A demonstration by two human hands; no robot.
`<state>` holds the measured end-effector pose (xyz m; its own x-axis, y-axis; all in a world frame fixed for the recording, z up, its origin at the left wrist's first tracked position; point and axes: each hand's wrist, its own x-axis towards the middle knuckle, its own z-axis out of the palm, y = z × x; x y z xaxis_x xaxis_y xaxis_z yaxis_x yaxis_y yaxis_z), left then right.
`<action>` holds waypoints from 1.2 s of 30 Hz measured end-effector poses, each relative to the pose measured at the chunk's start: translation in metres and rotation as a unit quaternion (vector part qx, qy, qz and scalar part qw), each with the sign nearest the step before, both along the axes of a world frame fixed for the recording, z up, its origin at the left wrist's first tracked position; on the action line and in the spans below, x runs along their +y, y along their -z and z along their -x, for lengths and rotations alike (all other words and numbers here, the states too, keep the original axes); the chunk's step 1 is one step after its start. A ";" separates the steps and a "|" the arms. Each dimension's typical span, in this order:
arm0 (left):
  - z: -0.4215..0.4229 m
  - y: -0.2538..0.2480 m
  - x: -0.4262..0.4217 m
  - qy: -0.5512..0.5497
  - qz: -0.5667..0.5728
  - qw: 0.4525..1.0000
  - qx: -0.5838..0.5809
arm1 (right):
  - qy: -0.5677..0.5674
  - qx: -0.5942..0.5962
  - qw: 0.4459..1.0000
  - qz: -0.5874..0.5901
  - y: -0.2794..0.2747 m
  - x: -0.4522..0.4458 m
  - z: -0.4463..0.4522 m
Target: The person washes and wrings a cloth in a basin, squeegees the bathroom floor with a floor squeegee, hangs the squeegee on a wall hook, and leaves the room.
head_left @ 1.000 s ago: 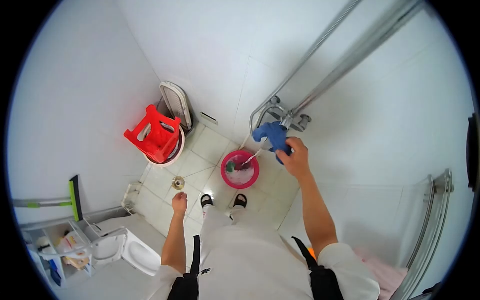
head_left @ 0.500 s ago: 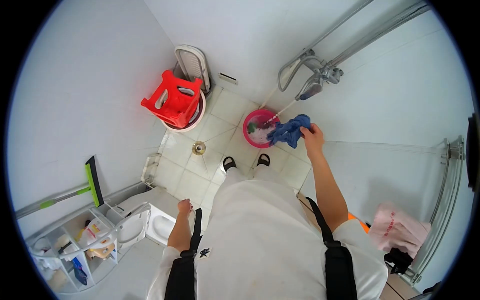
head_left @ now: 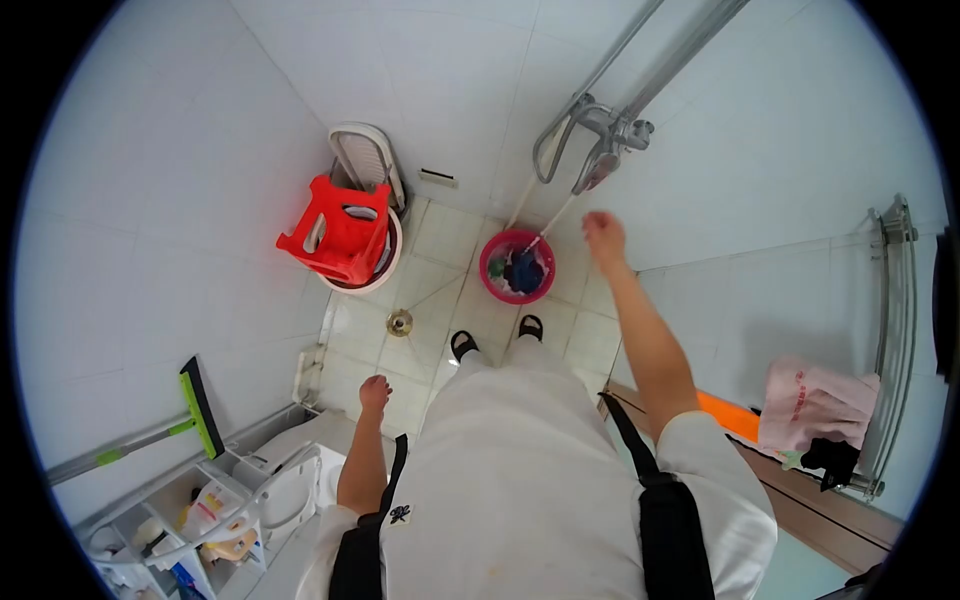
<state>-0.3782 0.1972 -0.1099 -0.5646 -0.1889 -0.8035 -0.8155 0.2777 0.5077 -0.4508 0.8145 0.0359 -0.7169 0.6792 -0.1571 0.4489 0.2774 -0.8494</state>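
A pink basin (head_left: 484, 262) stands on the tiled floor in front of my feet. In it a dark blue cloth (head_left: 527, 274) lies in foamy water, with something green beside it. Water runs from the tap spout (head_left: 598, 170) in a thin stream down into the basin. My right hand (head_left: 604, 238) is raised to the right of the basin, below the tap, with no cloth in it; its fingers are smeared by motion. Down at my left side, my left hand (head_left: 376, 393) has its fingers curled in and holds nothing that I can see.
A red stool (head_left: 345, 235) lies on a pale tub near the wall, by a folded white stool (head_left: 372, 165). There is a floor drain (head_left: 399, 323). A squeegee (head_left: 203, 408) and shelf rack (head_left: 190, 530) are on the left. A pink towel (head_left: 815, 405) hangs right.
The blue cloth has gone from my right hand into the basin. That hand has risen toward the tap. My left hand stays low at my side, and the view has shifted slightly.
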 end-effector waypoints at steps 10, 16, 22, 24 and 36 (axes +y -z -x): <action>-0.025 -0.010 -0.022 0.014 0.033 0.997 -0.069 | -0.126 0.032 0.968 -0.217 -0.075 0.017 0.060; -0.034 -0.001 -0.058 0.028 0.044 0.993 -0.105 | -0.105 0.094 0.967 -0.214 -0.037 0.009 0.047; -0.025 0.008 -0.042 0.010 -0.027 0.992 -0.123 | -0.127 -0.171 0.975 -0.058 0.025 -0.049 -0.143; -0.019 0.009 -0.024 0.054 -0.033 0.989 -0.136 | -0.066 -0.276 0.957 -0.054 0.082 -0.066 -0.265; 0.038 -0.002 0.153 0.327 0.037 0.934 -0.136 | 0.488 -0.392 0.588 -0.512 -0.074 -0.022 -0.700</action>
